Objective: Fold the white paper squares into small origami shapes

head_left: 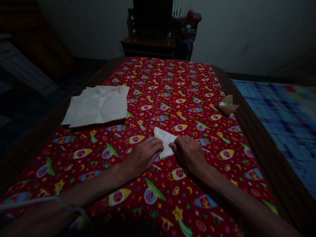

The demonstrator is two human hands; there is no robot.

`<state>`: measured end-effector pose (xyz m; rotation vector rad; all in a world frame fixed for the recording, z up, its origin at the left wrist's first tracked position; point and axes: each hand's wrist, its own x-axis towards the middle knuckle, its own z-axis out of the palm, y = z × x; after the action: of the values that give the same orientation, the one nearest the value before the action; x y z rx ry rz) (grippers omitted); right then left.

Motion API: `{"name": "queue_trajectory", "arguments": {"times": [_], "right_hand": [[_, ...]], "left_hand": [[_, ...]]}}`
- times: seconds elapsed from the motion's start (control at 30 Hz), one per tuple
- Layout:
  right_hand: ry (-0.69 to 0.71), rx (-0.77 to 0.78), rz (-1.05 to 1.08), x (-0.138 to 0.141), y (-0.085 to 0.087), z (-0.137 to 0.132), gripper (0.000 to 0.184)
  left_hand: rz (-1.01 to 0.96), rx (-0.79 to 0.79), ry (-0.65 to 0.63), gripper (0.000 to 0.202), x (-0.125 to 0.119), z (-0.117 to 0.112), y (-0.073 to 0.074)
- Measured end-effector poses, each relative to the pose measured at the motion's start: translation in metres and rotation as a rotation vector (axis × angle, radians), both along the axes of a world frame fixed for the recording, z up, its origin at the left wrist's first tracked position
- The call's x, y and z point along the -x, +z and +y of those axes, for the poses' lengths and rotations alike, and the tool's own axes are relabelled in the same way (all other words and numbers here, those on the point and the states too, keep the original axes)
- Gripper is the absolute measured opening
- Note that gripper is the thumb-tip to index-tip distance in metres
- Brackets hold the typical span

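A small folded piece of white paper point(165, 138) lies on the red patterned cloth, between my two hands. My left hand point(145, 153) has its fingers curled over the lower left edge of the paper, pressing it against the cloth. On the other side, my right hand point(191, 152) pinches the right edge, its thumb on top of the paper and its fingers bent. Parts of both edges are hidden under the fingers. Farther left rests a stack of creased white sheets point(98, 105). A folded paper boat point(228, 106) stands near the right edge of the table.
The red cloth point(168, 89) with rockets and stars covers the table, leaving a dark wooden border point(256, 144). A blue checked cover point(266, 112) lies to the right. Behind stand a dark screen point(153, 16) and a cabinet point(148, 47). A pale cable point(44, 199) crosses my left forearm.
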<state>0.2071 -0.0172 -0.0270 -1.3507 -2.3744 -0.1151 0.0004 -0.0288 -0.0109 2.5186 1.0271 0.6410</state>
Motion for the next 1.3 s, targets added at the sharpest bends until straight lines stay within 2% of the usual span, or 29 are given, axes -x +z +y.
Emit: {"name": "queue_trajectory", "arguments": {"times": [0.17, 0.37, 0.53, 0.87, 1.3], "right_hand": [[-0.002, 0.015, 0.006, -0.002, -0.003, 0.000, 0.026], [-0.020, -0.016, -0.005, -0.001, -0.001, 0.000, 0.029], [-0.014, -0.026, 0.007, 0.000, 0.001, 0.000, 0.031], [-0.033, -0.025, -0.023, 0.000, -0.001, -0.001, 0.029], [-0.022, -0.038, -0.027, -0.001, -0.002, -0.001, 0.029]], "left_hand": [[-0.008, 0.006, -0.001, 0.026, 0.005, -0.014, 0.000], [0.234, -0.093, -0.012, 0.044, 0.012, -0.030, -0.006], [0.351, -0.145, -0.015, 0.051, 0.013, -0.033, -0.005], [0.402, -0.178, -0.010, 0.052, 0.011, -0.033, -0.005], [0.348, -0.094, -0.016, 0.046, 0.009, -0.032, -0.001]]}}
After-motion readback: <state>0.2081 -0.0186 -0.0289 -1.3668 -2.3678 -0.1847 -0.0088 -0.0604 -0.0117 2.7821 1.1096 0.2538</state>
